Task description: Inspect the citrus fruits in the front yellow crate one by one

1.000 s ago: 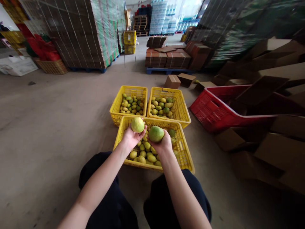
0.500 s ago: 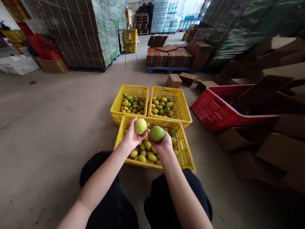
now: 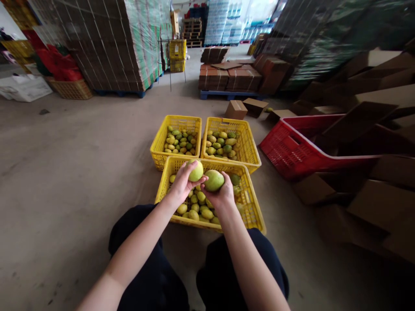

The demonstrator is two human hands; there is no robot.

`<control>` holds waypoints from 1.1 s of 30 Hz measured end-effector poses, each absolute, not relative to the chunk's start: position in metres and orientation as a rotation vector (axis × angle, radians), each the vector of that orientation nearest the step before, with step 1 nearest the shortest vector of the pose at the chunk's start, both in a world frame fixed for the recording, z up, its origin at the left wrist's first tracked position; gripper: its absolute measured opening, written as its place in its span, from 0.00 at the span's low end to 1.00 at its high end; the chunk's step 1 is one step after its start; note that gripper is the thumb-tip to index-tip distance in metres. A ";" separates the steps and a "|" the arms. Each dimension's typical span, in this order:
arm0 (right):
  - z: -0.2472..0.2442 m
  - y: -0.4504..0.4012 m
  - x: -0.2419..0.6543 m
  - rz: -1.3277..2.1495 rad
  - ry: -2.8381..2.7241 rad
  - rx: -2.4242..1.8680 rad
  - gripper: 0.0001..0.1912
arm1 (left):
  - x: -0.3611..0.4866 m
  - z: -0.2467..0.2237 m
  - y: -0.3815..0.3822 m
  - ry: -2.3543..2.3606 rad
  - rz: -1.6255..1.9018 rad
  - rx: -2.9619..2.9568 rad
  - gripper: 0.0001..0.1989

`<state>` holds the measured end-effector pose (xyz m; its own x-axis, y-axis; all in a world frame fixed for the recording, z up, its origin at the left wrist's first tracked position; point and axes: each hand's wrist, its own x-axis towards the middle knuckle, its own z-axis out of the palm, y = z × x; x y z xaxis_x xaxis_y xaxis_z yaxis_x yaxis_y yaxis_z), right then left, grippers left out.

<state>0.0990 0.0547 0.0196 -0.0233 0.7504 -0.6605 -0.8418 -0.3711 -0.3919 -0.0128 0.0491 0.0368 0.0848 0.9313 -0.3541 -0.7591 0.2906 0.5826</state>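
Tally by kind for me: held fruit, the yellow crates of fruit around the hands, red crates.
Held fruit: 2 (pale one, green one)
Yellow crates of fruit: 3 (back left crate, back right crate, front crate)
Red crate: 1
Total: 6

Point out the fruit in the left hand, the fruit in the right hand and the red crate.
left fruit (image 3: 196,172): head view, its middle
right fruit (image 3: 214,181): head view, its middle
red crate (image 3: 285,149): head view, side wall

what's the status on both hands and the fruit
Left hand gripping yellow-green fruit. Right hand gripping greener fruit. Both fruits above the front yellow crate, nothing visible between them and the fruit inside.
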 end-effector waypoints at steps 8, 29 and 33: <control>0.032 0.049 0.101 1.757 -0.121 -0.757 0.07 | -0.021 0.038 0.052 0.641 1.170 0.220 0.15; 0.031 0.055 0.110 1.861 -0.238 -0.899 0.27 | -0.020 0.037 0.054 0.529 1.130 0.203 0.20; 0.030 0.056 0.110 1.877 -0.236 -0.898 0.27 | -0.018 0.037 0.054 0.538 1.141 0.190 0.21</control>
<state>0.1103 0.0557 0.0295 -0.2235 0.8490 -0.4787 -0.7039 -0.4803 -0.5233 -0.0182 0.0541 0.0374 0.3062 0.9004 -0.3090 -0.8114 0.4167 0.4099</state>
